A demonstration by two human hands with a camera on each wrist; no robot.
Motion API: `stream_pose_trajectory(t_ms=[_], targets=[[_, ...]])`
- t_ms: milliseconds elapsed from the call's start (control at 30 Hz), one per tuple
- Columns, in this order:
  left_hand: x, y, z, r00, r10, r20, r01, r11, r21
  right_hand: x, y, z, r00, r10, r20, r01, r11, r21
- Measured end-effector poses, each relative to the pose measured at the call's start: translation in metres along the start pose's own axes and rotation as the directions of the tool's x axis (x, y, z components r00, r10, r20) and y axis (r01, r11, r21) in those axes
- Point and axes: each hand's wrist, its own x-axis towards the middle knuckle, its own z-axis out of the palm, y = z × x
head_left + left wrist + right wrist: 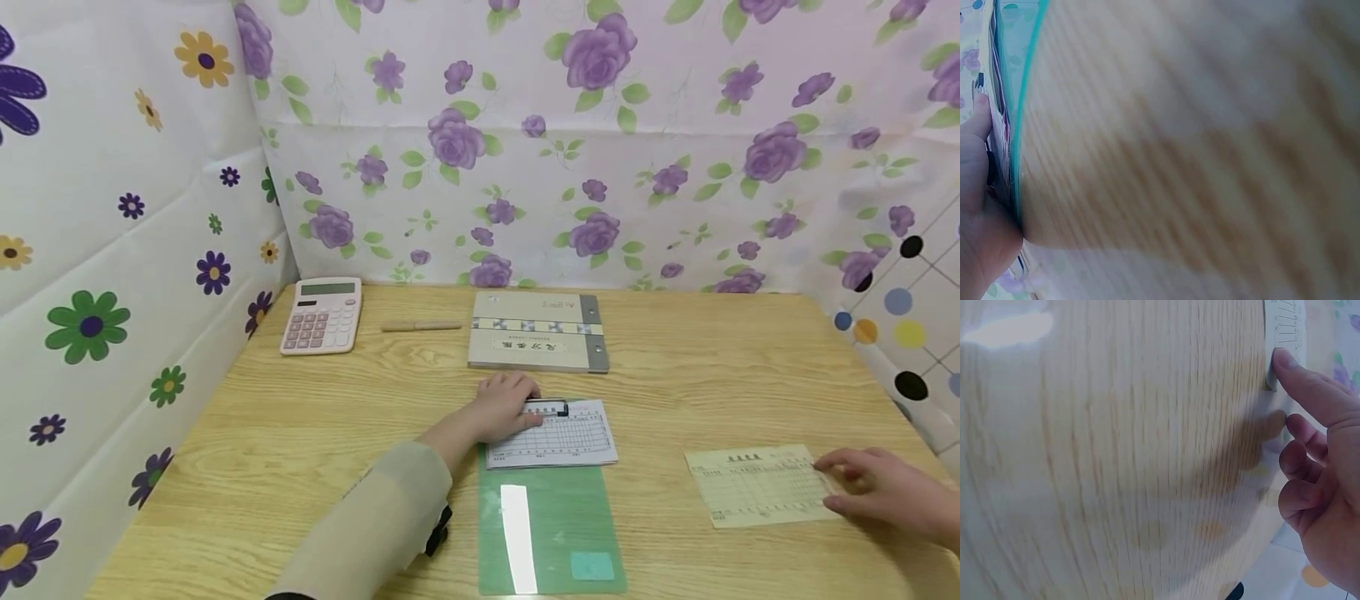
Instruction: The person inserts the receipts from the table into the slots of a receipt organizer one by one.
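Observation:
My left hand [504, 408] holds the metal clip [547, 407] of a green see-through clipboard [555, 533], fingers over the clip and thumb on the papers below. A stack of white printed forms [555, 442] lies under the clip. In the left wrist view the thumb [980, 115] rests against the papers' face. Off to the right, a yellowish printed slip [757, 487] lies flat on the table. My right hand [881, 492] is at its right edge, thumb touching it, index finger apart from the thumb. The right wrist view shows the other fingers loosely bent.
On the wooden table [375, 417], a pink calculator [322, 317] stands at the back left. A tan pen-like stick [422, 326] lies beside it. Beyond the clipboard lies a beige ledger book [528, 331]. Patterned cloths [525, 150] line the table's back and sides.

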Motion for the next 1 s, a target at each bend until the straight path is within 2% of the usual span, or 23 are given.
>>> stream_pose_trajectory(t_ms=[200,400,633,867,1000], targets=[[0.001,0.001,0.0,1.0,0.0,-0.003,0.0,1.0,-0.002,-0.001,-0.006,0.001,0.998,-0.057,-0.032,0.057,0.998,0.015],[-0.001,0.001,-0.001,1.0,0.005,-0.011,-0.005,1.0,-0.015,0.0,-0.01,-0.001,1.0,-0.029,-0.001,0.029,0.999,0.027],[-0.002,0.002,-0.002,1.0,0.002,-0.01,-0.002,1.0,-0.011,0.001,-0.013,0.0,0.999,-0.031,-0.008,0.031,0.999,0.025],[-0.003,0.004,-0.004,1.0,0.001,-0.005,-0.001,1.0,-0.024,0.005,-0.022,-0.001,0.999,-0.005,0.038,0.002,0.998,0.069],[-0.001,0.003,-0.003,1.0,0.0,-0.001,0.0,1.0,-0.018,0.007,-0.028,-0.002,1.0,0.002,0.027,-0.005,0.996,0.093]])
